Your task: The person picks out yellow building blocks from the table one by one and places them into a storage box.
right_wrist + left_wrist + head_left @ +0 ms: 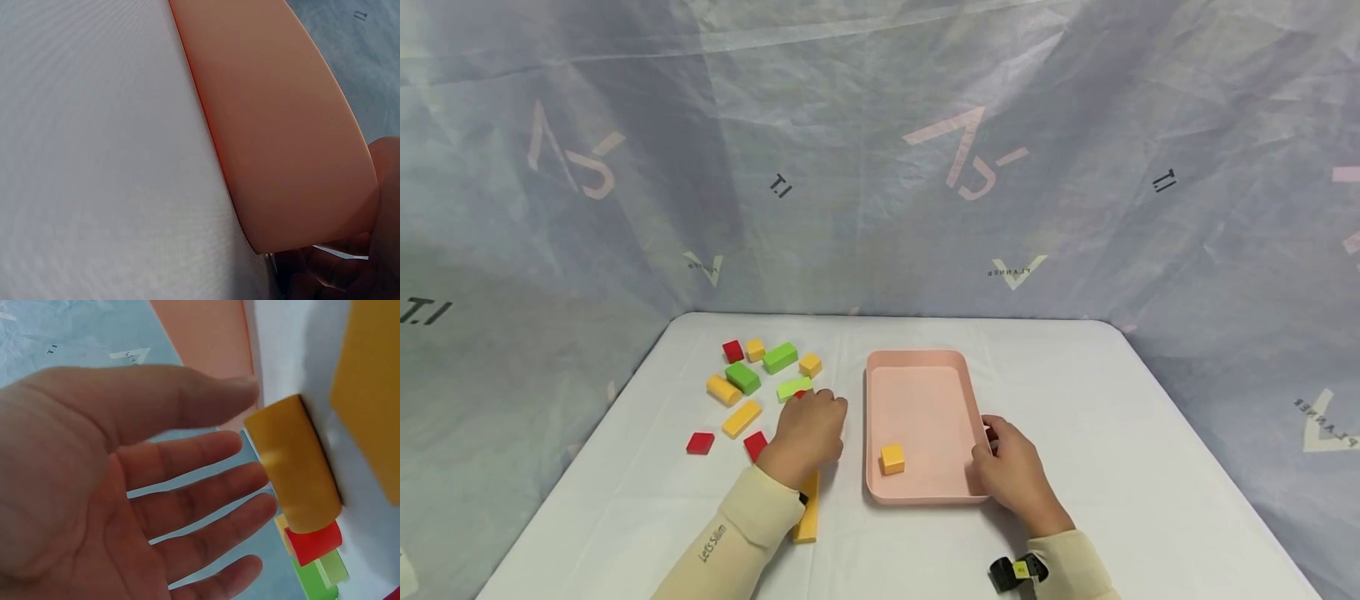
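Note:
My left hand (808, 433) is low over the table, left of a pink tray (925, 357). In the left wrist view its fingers are nearly straight, with thumb and fingertips right at a yellow cylinder (297, 465); the hand hides that cylinder in the head view. Under the left wrist lies a long yellow block (807, 525). My right hand (1015, 471) grips the tray's right side near the front corner, thumb over the rim and other fingers outside. One yellow cube (892, 459) sits inside the tray at its front left.
Left of the tray lie several loose blocks, among them a green block (780, 357), a yellow cylinder (724, 390), a flat yellow block (742, 418) and a red square (700, 443). A patterned curtain (880, 167) stands behind the white table (1150, 467).

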The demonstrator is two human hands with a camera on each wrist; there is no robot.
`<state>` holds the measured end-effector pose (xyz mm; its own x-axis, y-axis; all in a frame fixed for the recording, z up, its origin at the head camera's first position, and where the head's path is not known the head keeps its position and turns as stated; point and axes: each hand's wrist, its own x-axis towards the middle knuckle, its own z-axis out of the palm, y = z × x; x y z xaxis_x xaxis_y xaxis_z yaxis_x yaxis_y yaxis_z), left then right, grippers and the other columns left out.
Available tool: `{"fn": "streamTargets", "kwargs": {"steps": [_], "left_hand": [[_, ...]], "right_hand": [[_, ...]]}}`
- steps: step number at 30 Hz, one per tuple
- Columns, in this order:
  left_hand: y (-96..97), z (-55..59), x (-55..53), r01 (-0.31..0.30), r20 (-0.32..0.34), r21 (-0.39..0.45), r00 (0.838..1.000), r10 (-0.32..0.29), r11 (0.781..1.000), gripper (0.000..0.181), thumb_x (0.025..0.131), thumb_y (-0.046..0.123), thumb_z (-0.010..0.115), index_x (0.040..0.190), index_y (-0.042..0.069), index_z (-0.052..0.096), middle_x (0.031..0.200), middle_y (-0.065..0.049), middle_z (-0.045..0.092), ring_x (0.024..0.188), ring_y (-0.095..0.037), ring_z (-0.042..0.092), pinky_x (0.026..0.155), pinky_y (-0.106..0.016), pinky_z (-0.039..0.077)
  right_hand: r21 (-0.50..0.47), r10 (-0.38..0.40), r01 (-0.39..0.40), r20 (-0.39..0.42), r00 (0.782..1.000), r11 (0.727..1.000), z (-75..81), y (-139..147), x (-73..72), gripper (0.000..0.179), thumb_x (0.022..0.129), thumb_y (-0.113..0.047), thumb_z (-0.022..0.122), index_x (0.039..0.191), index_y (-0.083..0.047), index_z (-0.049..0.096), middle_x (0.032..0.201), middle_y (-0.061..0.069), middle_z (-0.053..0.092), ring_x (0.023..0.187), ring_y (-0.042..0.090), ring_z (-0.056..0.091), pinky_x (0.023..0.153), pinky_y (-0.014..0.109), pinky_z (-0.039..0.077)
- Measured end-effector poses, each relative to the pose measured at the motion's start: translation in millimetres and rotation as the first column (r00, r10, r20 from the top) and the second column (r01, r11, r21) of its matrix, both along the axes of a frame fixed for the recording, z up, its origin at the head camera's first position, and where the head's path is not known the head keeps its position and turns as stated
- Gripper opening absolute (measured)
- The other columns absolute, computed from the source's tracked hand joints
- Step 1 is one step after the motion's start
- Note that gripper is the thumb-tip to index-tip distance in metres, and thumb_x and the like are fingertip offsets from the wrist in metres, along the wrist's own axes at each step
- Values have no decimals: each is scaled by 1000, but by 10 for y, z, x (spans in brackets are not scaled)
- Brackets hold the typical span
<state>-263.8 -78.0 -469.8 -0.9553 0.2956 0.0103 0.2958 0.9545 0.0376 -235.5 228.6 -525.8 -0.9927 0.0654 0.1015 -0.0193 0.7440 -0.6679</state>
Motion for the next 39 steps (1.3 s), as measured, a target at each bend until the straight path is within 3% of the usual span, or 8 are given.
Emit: {"fn": "streamTargets", "kwargs": {"steps": [13,22,39], "left_hand": [[-55,-50,-28,10,21,-28,1000,-10,1000,22,86,16,83,104,10,72,90,-6,65,83,-27,60,85,-49,55],[-100,-121,-61,-11,72,-29,997,13,1000,24,89,16,80,111,11,72,99,-8,69,90,-29,59,89,-51,53],[-128,-116,-92,-17,48,-74,999,20,997,26,86,15,83,109,12,73,94,-6,72,83,-26,62,89,-53,56]], "right_hand": [[4,3,-3,-6,1000,1000,-1,-1,3,49,96,-16,56,143,-5,56,117,10,68,99,22,64,86,40,53],[4,4,-4,1,1000,1000,1,2,-1,49,96,-16,56,144,-6,56,117,9,67,100,22,64,86,40,53],[2,4,-4,5,1000,1000,-3,8,-8,50,96,-16,56,144,-6,56,118,9,68,100,22,64,86,41,53]]}}
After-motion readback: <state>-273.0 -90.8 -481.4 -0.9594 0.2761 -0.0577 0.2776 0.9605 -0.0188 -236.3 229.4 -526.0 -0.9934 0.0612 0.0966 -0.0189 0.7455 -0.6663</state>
